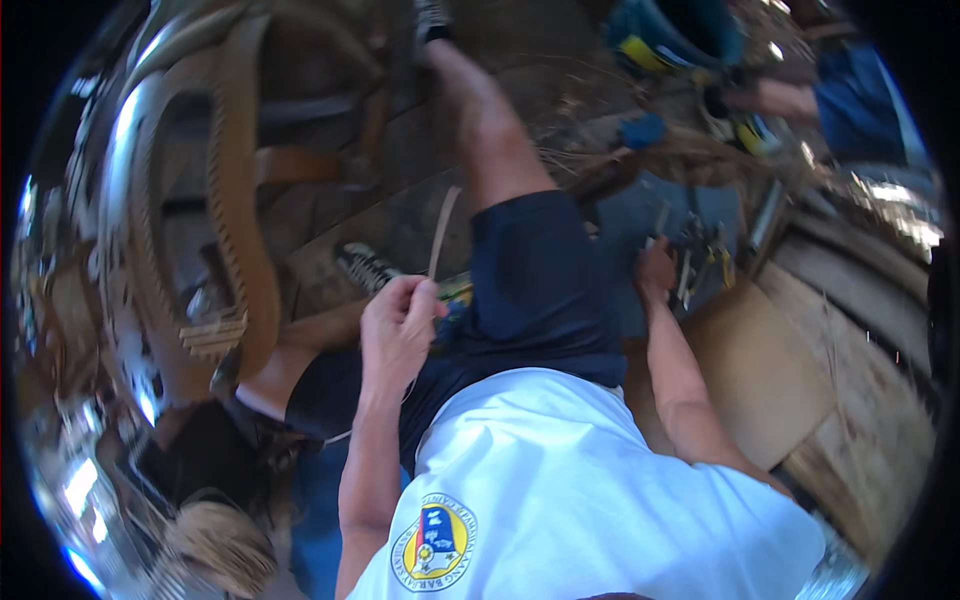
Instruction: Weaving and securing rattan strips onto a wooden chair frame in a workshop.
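My left hand (398, 325) is closed in a pinch over my lap. From its fingertips a thin pale strip, like cane (445, 232), stands up. Off to the right, my right hand (656, 270) reaches down to a blue-grey surface (625, 300) with its fingers curled. A slim metal tool (661, 216) shows just beyond the fingers; blur hides exactly what they grip. Beside that hand lie several hand tools, among them a yellow-handled one (726, 262) that looks like pliers.
A wooden chair frame (232, 190) with notched edges stands at my left, with several short pale strips (212, 335) at its lower end. A tan bundle of fibre (222, 545) lies lower left. A dark teal bucket (672, 38) and another person's leg (775, 100) are at the far right.
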Tool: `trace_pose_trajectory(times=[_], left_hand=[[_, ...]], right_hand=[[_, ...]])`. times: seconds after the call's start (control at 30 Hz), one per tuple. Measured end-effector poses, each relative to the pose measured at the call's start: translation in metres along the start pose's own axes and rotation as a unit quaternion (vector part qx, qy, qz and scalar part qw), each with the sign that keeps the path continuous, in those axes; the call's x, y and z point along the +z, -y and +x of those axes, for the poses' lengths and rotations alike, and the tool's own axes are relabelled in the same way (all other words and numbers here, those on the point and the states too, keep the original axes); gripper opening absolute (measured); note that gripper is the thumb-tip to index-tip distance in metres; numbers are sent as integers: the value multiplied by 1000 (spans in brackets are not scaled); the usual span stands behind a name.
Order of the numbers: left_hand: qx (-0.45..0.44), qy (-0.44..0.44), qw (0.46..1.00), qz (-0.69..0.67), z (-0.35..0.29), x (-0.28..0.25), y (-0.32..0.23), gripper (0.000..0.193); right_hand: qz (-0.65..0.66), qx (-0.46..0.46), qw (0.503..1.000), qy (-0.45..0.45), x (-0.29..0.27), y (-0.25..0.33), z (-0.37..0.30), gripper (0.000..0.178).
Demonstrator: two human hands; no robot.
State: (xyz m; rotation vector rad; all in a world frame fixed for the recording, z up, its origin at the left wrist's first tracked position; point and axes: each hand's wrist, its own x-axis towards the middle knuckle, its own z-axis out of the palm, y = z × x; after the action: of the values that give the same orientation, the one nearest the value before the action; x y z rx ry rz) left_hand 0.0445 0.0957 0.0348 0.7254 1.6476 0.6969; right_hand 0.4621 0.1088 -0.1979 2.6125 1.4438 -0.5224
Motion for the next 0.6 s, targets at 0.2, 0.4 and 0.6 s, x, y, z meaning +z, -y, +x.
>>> trace_pose_trajectory(times=[0.2, 0.4, 0.6], left_hand=[[-15, -30, 999, -6, 0, -17, 15, 21], [-5, -41, 999, -24, -5, -30, 23, 21], [1, -14, 995, -103, -10, -23, 18, 20]], right_hand=[[326, 64, 923, 195, 8, -51, 3, 40], [577, -15, 796, 184, -124, 41, -64, 23], [529, -233, 700, 418, -185, 156, -128, 17]])
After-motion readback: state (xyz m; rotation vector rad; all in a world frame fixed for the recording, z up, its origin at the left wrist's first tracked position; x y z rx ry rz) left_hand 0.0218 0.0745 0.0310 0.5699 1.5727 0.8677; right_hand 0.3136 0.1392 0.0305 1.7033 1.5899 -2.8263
